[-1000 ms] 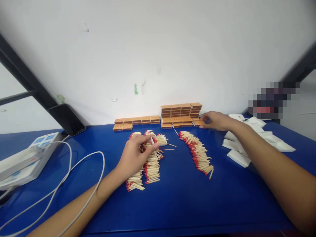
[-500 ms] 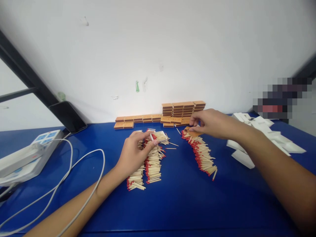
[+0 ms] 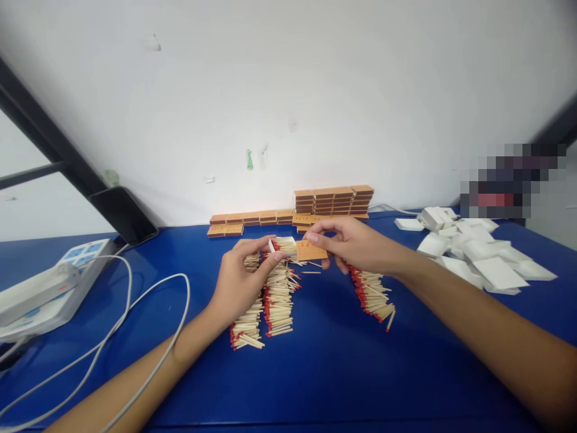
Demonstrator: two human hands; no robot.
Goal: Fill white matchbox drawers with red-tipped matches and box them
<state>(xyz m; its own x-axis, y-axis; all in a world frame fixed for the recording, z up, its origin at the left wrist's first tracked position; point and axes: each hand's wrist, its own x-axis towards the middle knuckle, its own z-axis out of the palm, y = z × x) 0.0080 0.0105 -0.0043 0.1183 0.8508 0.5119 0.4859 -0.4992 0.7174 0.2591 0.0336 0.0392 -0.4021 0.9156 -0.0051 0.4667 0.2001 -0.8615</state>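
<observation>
We grip a white tray [image 3: 271,246] of matches [image 3: 283,245] in our left hand [image 3: 243,273], open side up — presumably against spilling. Our right hand [image 3: 346,242] pinches an orange sleeve [image 3: 311,250] at the tray's end, above the tabletop [image 3: 315,361]. Match rows [image 3: 278,307] lie heads leftward — probably for order.

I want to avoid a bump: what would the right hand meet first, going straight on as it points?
The right hand, leading with its orange cardboard matchbox sleeve, would likely first meet the shallow white tray of red-headed wooden matches in the left hand; whether sleeve and tray touch is unclear.
</observation>
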